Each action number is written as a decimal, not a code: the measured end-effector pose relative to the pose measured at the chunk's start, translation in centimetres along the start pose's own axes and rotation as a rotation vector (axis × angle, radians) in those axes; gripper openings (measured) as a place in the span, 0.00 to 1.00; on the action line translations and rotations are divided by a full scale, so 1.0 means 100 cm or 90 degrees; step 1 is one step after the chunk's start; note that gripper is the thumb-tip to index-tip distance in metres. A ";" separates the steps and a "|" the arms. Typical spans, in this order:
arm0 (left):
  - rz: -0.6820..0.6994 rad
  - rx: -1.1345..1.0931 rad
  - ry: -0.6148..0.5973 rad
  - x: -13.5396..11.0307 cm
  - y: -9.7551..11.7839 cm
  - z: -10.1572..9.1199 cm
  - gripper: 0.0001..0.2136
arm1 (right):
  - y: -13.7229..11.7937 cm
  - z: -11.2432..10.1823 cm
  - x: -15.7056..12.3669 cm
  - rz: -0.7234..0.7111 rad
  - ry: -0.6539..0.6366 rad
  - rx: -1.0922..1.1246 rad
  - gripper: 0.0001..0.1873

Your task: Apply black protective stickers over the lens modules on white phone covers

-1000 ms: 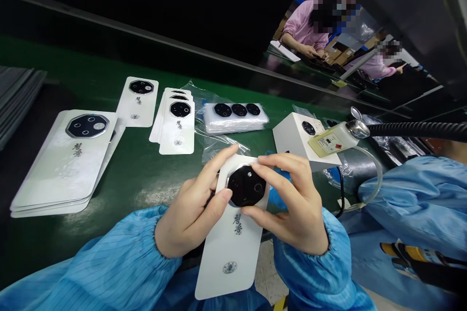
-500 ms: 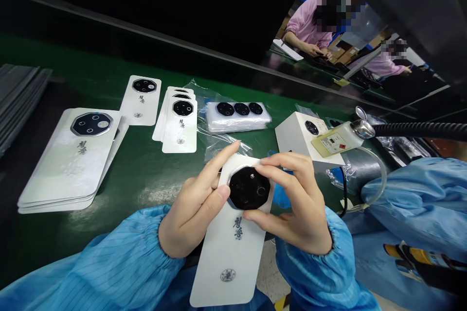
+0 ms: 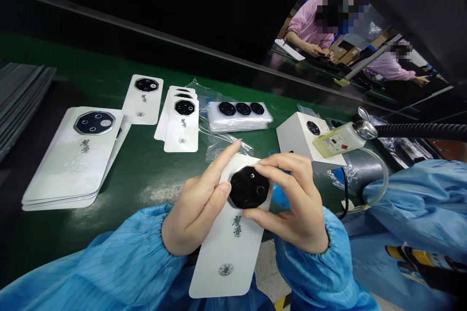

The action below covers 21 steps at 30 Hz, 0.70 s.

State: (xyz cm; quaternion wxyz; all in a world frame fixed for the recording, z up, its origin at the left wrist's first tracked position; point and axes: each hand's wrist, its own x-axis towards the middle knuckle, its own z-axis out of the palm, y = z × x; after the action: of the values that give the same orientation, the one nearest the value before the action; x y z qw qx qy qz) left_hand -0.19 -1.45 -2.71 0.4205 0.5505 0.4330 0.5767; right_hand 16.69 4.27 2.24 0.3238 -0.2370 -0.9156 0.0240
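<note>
While grip stays unchanged, left fingers (image 3: pixel 221 163) hold white cover (image 3: pixel 228 245); right fingers (image 3: pixel 288 161) pinch black module (image 3: pixel 249 187).

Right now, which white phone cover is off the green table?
The white cover held by the left hand and right hand. All other covers lie flat on the green table.

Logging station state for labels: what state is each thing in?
left hand: gripping back cover
right hand: pinching lens plate
back cover: held by both hands, printed side up
lens plate: on the back cover
cover stack: flat on the belt
bagged plates: wrapped, lying flat
</note>
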 end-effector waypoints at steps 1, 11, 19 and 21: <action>0.017 0.012 -0.004 0.000 -0.001 0.000 0.22 | 0.000 0.000 0.000 -0.002 0.001 0.001 0.24; 0.080 0.086 -0.031 -0.002 -0.003 -0.003 0.24 | -0.001 0.000 -0.005 -0.017 0.020 0.004 0.23; 0.080 0.082 -0.019 -0.003 -0.003 -0.002 0.24 | -0.002 -0.001 -0.004 -0.022 0.020 0.005 0.21; 0.071 0.052 -0.023 -0.003 -0.003 -0.002 0.23 | -0.001 -0.001 -0.004 -0.020 0.016 0.003 0.22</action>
State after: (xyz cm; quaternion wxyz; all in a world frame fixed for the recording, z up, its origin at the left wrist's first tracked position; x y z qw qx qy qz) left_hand -0.34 -1.63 -3.07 0.3722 0.6009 0.4175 0.5711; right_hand 17.00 3.94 2.11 0.3360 -0.2222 -0.9151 0.0184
